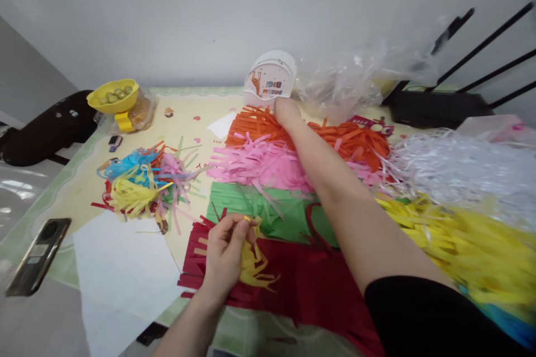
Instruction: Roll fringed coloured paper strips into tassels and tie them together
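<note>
My left hand (226, 248) is closed, with thumb and fingers pinching the top of a yellow paper tassel (252, 269) whose strips hang down. Below it lies dark red fringed paper (301, 276). My right hand (287, 111) reaches across the table to a white tub with "DREAM BIG" printed on it (272, 79). Its fingers are hidden at the tub's lower front, so their hold cannot be made out. Beneath the right arm are orange fringed paper (259, 124), pink fringed paper (268, 163) and green fringed paper (272, 206).
On the left, a pile of multicoloured tassels (142, 181) lies above a white sheet (121, 273). A phone (39, 256), a watch (115, 143) and a yellow bowl (115, 97) stand nearby. At right are white strips (464, 173), yellow fringe (464, 251) and clear plastic bags (343, 86).
</note>
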Action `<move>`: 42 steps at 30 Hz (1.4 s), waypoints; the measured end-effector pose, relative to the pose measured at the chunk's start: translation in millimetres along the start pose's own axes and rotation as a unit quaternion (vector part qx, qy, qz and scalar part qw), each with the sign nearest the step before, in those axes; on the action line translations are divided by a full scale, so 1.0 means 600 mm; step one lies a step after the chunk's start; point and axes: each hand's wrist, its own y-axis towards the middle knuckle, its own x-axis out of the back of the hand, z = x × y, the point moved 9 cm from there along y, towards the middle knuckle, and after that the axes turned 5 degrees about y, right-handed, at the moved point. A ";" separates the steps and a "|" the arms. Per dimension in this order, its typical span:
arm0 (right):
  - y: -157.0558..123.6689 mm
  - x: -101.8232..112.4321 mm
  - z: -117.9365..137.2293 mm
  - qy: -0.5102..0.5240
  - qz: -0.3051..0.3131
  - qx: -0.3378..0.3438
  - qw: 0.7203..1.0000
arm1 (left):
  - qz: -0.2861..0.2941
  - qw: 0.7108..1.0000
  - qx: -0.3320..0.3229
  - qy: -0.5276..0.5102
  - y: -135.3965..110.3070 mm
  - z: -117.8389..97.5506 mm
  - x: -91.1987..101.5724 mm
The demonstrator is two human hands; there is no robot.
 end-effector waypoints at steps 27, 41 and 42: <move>-0.670 0.257 0.198 0.641 -0.011 0.135 0.755 | 0.037 0.970 -0.238 0.027 -0.114 -0.137 -0.015; -0.785 0.234 0.161 0.674 -0.017 0.105 0.731 | -0.055 0.857 -0.419 0.294 -0.285 -0.154 -0.041; -0.791 0.231 0.158 0.671 -0.016 0.102 0.734 | -0.053 0.870 -0.401 0.282 -0.287 -0.146 -0.041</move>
